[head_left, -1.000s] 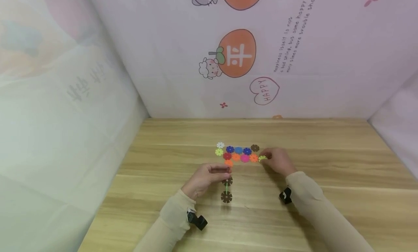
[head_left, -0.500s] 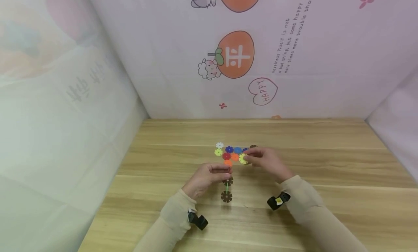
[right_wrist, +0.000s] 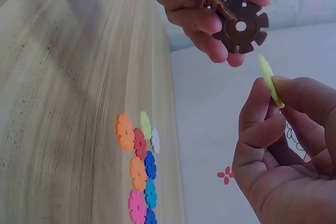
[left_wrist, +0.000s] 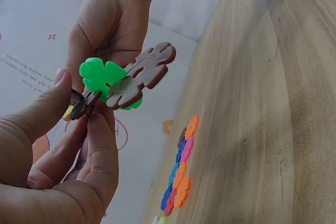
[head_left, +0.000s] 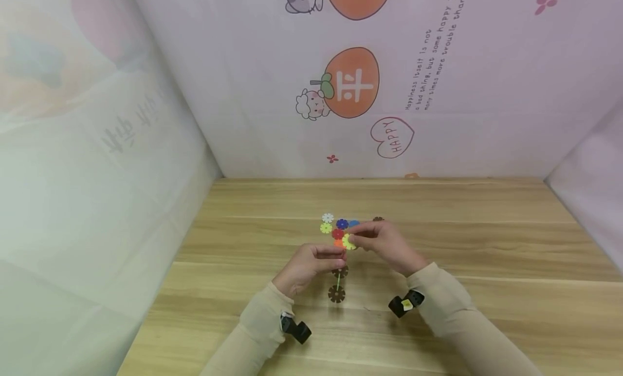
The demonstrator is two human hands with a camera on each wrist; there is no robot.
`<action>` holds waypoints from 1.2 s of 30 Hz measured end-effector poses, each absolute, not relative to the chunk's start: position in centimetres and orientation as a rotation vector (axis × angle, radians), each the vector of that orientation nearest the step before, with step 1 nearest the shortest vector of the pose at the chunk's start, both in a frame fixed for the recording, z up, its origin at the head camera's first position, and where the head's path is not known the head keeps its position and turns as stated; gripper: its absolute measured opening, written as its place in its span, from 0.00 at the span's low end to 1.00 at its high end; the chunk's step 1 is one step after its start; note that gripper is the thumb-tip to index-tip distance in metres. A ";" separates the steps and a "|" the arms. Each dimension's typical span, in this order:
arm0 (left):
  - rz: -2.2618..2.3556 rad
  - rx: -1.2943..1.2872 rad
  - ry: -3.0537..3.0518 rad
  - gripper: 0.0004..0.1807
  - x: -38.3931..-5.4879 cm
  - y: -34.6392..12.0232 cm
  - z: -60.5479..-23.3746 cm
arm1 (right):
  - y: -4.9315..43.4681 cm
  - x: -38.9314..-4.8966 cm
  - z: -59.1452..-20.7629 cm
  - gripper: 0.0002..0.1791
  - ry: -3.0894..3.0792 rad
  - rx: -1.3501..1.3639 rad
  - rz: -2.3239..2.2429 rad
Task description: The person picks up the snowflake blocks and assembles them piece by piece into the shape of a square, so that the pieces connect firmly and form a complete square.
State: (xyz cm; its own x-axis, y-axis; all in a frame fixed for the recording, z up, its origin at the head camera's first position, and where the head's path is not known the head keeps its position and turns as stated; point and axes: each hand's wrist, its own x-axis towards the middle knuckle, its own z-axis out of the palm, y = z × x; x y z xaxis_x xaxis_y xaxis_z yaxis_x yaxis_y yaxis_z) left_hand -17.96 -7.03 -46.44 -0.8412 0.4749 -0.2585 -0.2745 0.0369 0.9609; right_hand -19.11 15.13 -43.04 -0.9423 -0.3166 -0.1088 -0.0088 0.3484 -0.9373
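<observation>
My left hand [head_left: 306, 265] holds a small chain of notched plastic discs between thumb and fingers. In it a green disc [left_wrist: 100, 76] joins brown discs; one brown disc [head_left: 336, 294] hangs at the lower end. The gripped brown disc [right_wrist: 252, 38] shows its flat side and centre hole in the right wrist view. My right hand [head_left: 389, 249] pinches a yellow disc [right_wrist: 269, 80] by its edge between thumb and fingers. In that view a small gap separates the yellow disc from the gripped brown one.
Beyond the hands, several loose discs lie on the wooden table [head_left: 243, 311], among them a white disc [head_left: 327, 218], a yellow-green disc [head_left: 325, 228], a red disc [right_wrist: 139, 142] and a pink disc [right_wrist: 137, 206]. A printed cloth wall [head_left: 272, 138] stands behind the table.
My right hand has lifted the yellow disc from the right end of the loose discs and carried it left, close to the left hand. My left hand has hardly moved.
</observation>
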 end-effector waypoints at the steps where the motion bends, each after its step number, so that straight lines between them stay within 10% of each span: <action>1: 1.854 0.200 1.797 0.22 -18.0 -7.0 -46.4 | 15.0 -19.1 -43.0 0.15 2.340 -0.307 -1.624; 36: 1.766 0.212 1.982 0.15 -18.5 -7.5 -46.6 | 13.4 -19.0 -43.1 0.04 2.364 -0.609 -1.431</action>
